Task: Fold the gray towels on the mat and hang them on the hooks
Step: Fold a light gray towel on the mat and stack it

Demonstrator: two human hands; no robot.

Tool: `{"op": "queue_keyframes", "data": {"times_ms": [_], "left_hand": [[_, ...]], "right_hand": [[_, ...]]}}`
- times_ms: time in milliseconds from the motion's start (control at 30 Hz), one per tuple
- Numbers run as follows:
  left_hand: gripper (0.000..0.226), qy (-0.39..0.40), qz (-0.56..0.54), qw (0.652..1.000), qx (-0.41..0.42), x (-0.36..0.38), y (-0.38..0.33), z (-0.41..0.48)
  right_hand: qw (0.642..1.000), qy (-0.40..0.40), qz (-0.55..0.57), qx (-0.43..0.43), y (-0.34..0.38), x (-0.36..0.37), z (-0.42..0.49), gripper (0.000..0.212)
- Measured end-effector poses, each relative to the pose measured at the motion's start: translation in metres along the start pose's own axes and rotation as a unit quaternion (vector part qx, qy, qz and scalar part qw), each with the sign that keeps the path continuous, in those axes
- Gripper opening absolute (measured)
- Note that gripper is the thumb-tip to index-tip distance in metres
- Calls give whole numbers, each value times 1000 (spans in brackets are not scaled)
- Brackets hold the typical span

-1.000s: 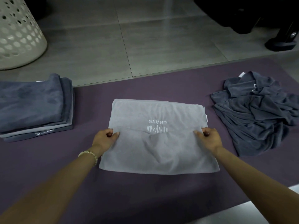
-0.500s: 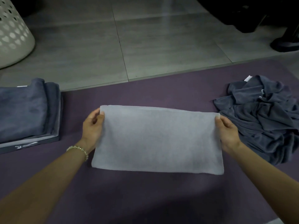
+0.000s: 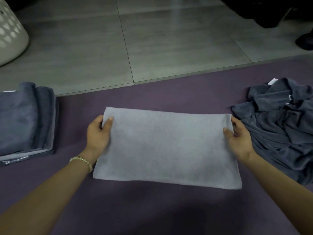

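Note:
A light gray towel (image 3: 166, 146) lies folded in half on the purple mat (image 3: 152, 209), its plain side up. My left hand (image 3: 98, 134) pinches its far left corner, thumb on top. My right hand (image 3: 238, 138) pinches the far right corner the same way. To the left sits a stack of folded dark gray towels (image 3: 22, 119). On the right lies a crumpled pile of dark gray towels (image 3: 284, 122). No hooks are in view.
A white perforated laundry basket (image 3: 10, 33) stands on the gray tiled floor (image 3: 152, 44) at the far left. Dark objects (image 3: 271, 11) sit on the floor at the far right, beyond the mat's far edge.
Both hands lifted the towel's near edge and carried it over to the far edge, covering the printed logo. The hands now hold the far corners a little closer in.

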State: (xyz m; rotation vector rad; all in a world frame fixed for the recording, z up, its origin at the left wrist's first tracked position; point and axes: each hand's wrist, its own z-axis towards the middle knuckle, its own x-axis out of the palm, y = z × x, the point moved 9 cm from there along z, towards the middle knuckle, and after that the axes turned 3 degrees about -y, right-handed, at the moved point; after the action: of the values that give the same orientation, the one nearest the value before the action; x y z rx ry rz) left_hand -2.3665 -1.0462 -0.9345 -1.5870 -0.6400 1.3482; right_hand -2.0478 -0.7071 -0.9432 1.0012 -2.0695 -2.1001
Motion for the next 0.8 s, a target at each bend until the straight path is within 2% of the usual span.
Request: {"op": "queue_keyframes", "data": {"times_ms": [100, 233, 367, 500, 567, 633, 700, 800], "left_hand": [[26, 3, 7, 1000, -14, -3, 7, 5], [26, 40, 61, 993, -87, 8, 27, 11], [37, 62, 47, 983, -164, 6, 34, 4], [40, 148, 86, 966, -196, -2, 43, -26], [38, 200, 93, 948, -228, -8, 54, -47], [35, 219, 107, 944, -222, -16, 59, -61], [31, 189, 91, 961, -181, -23, 57, -70], [23, 111, 55, 987, -100, -30, 46, -86]], "right_hand": [[1000, 3, -7, 11, -1, 9, 10, 45], [996, 20, -49, 65, -14, 19, 24, 46], [994, 51, -36, 91, -14, 21, 21, 45], [990, 44, -24, 129, -17, 5, -4, 43], [983, 70, -52, 162, -24, -5, -22, 40], [970, 113, -93, 192, -34, -13, -42, 39], [961, 130, -128, 210, -44, -19, -61, 38], [966, 83, -149, 196, -52, -25, -79, 39]]}}
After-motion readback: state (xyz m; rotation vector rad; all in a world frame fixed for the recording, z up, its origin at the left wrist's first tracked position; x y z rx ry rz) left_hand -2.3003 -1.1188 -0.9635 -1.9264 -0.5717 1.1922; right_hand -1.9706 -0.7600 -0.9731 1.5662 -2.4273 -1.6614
